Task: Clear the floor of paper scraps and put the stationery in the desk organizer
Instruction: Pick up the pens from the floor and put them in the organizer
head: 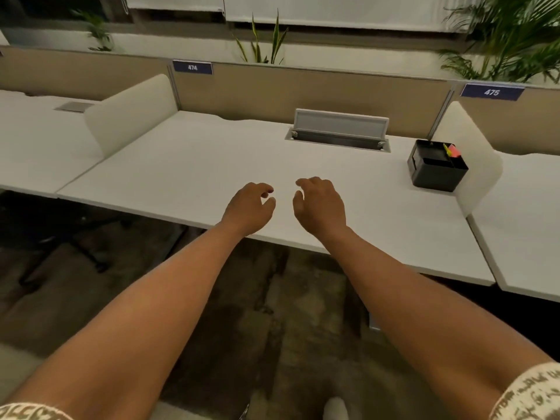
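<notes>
Brown patterned carpet floor (272,313) shows no scraps nearest the camera. Both arms reach out over the white tabletop (181,165) — left hand (251,204) and right hand (321,204) empty, fingers loosely curled. Likely a pause between steps; next, finding leftover stationery. Farther right, the black desk organizer (436,168) holds bright items.

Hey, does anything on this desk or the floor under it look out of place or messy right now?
Nothing stands out. The white desk looks tidy, the black organizer stands upright at its far right corner with bright stationery inside, and the cable hatch is flipped open. Both hands hover empty. No scraps show on the carpet.
</notes>
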`<state>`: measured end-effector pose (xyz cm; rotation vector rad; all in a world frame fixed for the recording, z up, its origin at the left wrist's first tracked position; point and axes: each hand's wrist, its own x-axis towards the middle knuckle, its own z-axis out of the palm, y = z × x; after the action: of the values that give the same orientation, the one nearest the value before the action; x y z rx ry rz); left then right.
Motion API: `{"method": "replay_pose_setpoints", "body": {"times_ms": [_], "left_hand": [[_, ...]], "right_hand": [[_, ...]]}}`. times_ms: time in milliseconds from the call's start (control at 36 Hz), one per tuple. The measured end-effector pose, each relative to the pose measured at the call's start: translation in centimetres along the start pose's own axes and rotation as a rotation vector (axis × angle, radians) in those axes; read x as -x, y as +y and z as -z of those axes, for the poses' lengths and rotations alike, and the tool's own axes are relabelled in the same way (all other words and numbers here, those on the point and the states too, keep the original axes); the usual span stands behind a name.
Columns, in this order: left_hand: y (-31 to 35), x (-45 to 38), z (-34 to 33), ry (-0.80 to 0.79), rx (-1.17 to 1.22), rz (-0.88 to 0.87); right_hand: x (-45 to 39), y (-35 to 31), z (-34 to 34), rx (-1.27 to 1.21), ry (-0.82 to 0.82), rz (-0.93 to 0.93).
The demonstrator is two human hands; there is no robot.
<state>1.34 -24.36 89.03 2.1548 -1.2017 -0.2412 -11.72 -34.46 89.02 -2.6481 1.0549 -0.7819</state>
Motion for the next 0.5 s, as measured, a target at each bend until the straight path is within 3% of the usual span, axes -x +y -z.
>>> {"method": "replay_pose_setpoints", "body": {"times_ms": [222, 500], "left_hand": [[-4.4, 7.7, 2.6, 0.033, 0.045, 0.114], [-7.9, 14.4, 1.4, 0.186, 0.015, 0.306]], "right_hand": [[5.8, -5.8, -0.7, -0.018, -0.076, 0.008], [10.4, -6.8, -3.8, -0.09, -0.193, 0.061]]}}
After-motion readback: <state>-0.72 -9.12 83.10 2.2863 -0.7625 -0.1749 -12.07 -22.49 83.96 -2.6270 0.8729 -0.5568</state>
